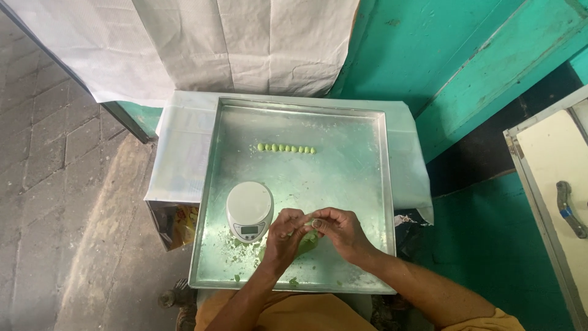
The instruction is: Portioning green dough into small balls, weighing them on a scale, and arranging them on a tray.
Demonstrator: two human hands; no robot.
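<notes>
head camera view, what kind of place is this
Probably a small informal food-making spot, maybe a home workshop: a big metal tray holds a small kitchen scale and a row of green dough balls, beside painted green walls.

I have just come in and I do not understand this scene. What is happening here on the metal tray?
A person sits over a large metal tray and works a bit of green dough between both hands. The left hand and the right hand meet just above the dough lump, near the tray's front edge. A small white kitchen scale stands beside the left hand. Farther back, a row of small green dough balls lies in a line on the tray.
</notes>
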